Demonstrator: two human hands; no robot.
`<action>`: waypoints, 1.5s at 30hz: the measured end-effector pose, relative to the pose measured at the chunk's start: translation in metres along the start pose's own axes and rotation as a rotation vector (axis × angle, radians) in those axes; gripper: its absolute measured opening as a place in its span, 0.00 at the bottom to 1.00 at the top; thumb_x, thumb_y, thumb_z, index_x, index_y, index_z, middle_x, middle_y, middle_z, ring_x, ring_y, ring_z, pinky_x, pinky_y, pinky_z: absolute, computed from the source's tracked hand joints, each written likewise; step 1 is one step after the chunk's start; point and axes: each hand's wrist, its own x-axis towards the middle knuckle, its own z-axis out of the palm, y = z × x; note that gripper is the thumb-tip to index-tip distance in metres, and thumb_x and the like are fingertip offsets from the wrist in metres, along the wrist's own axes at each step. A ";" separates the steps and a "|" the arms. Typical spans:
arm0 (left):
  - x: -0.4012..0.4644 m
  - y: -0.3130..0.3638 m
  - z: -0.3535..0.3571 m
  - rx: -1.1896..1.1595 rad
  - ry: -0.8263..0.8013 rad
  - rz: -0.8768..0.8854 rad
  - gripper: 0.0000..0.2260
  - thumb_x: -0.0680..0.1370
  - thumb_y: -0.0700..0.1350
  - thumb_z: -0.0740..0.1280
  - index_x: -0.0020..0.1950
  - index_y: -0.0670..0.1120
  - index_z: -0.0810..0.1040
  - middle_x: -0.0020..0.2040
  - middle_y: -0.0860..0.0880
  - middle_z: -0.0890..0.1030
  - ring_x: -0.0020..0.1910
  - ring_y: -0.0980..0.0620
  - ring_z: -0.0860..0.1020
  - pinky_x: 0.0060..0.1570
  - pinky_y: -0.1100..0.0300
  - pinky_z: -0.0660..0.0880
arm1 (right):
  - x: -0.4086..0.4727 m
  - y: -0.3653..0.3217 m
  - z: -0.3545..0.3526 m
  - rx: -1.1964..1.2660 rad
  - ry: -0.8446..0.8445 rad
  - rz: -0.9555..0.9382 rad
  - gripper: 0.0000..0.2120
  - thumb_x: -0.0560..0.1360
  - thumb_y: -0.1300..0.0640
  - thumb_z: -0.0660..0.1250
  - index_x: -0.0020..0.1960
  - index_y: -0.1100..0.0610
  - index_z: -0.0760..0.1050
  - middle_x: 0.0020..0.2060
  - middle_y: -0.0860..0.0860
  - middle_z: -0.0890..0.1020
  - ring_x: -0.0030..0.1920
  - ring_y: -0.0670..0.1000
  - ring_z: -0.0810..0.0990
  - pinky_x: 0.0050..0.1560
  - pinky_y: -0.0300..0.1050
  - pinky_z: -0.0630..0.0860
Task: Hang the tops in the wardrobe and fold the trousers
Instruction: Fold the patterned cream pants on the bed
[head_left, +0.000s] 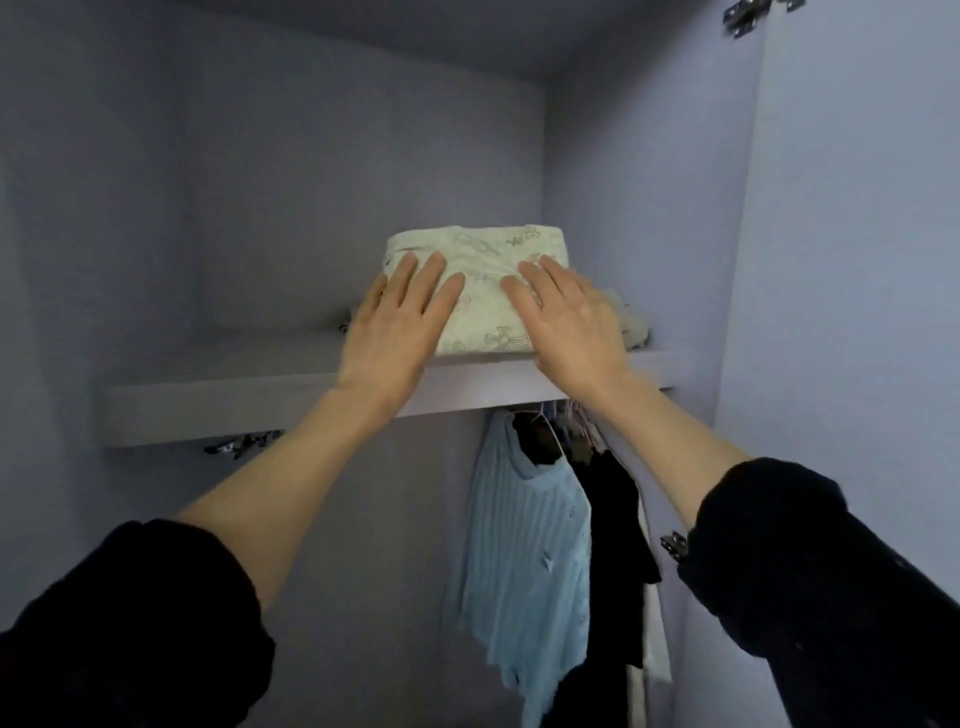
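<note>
Two hands, left (397, 317) and right (566, 317), press straight fingers, slightly spread, on one folded bundle (483, 291) on the shelf (234, 405). Below hang one blue top (519, 545) and one black top (615, 519).

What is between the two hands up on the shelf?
In the head view, only the folded cream trousers show between the left hand and right hand; both hands rest flat on them, on the shelf.

Soft printed cotton-like folded trousers (475, 291) on a smooth matt shelf (249, 400); ribbed pale-blue knit top (519, 545); shiny metal hinge (674, 545).
</note>
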 end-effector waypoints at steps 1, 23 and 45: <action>0.012 -0.013 0.011 0.019 0.018 -0.012 0.32 0.76 0.31 0.58 0.77 0.45 0.50 0.78 0.45 0.49 0.76 0.42 0.49 0.72 0.48 0.51 | 0.018 -0.001 0.015 0.001 0.021 -0.003 0.26 0.62 0.74 0.69 0.60 0.64 0.76 0.58 0.63 0.78 0.60 0.64 0.76 0.57 0.56 0.74; 0.080 -0.101 0.137 -0.576 -0.885 -0.171 0.26 0.81 0.58 0.45 0.77 0.51 0.47 0.78 0.51 0.45 0.76 0.53 0.43 0.71 0.59 0.41 | 0.102 0.004 0.188 0.658 -0.695 -0.003 0.24 0.81 0.44 0.48 0.74 0.51 0.60 0.74 0.51 0.62 0.74 0.51 0.57 0.74 0.51 0.49; 0.136 -0.110 0.237 -0.142 -0.892 -0.290 0.32 0.79 0.35 0.52 0.77 0.52 0.39 0.78 0.47 0.42 0.76 0.46 0.46 0.74 0.50 0.50 | 0.142 -0.021 0.267 0.474 -0.824 0.048 0.24 0.82 0.51 0.46 0.76 0.58 0.52 0.76 0.56 0.52 0.76 0.54 0.49 0.74 0.49 0.48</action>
